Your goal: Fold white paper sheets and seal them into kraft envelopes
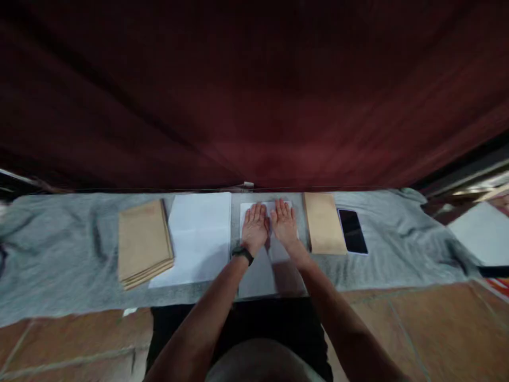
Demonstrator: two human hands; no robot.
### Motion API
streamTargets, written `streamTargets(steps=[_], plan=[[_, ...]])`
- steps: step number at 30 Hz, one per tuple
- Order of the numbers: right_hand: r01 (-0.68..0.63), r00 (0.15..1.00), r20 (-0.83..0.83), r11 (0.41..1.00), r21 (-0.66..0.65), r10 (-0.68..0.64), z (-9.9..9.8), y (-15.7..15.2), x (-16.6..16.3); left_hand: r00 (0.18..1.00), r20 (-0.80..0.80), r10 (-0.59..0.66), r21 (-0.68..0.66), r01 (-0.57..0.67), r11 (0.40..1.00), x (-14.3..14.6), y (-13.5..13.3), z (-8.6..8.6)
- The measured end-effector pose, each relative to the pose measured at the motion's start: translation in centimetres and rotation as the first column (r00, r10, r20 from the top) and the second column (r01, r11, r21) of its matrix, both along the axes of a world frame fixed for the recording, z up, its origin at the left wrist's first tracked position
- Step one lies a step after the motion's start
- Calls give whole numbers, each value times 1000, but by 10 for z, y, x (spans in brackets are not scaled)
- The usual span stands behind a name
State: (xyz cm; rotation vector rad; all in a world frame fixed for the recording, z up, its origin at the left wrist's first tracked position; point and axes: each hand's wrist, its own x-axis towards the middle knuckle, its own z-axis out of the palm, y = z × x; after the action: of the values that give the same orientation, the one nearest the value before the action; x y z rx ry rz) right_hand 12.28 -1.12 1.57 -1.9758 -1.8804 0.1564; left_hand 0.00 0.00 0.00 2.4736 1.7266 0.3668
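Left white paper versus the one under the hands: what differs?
The left paper has no hand on it; the middle paper lies under the left hand and right hand. A brown stack overlaps the left paper, not the middle paper. Both are white, on grey cloth.

Single head cam, worn over the near edge of the bench (pixel 59 254), facing forward and down, close in. Wide view: both long edges in frame, red cloth (pixel 262 116) beyond the far one, floor (pixel 457 329) below the near one.
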Motion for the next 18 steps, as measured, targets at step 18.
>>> streamTargets(steps=[18], plan=[[-72, 988, 143, 989, 130, 53, -34, -3, 31, 992, 25, 123, 51, -124, 991, -17, 0, -4]])
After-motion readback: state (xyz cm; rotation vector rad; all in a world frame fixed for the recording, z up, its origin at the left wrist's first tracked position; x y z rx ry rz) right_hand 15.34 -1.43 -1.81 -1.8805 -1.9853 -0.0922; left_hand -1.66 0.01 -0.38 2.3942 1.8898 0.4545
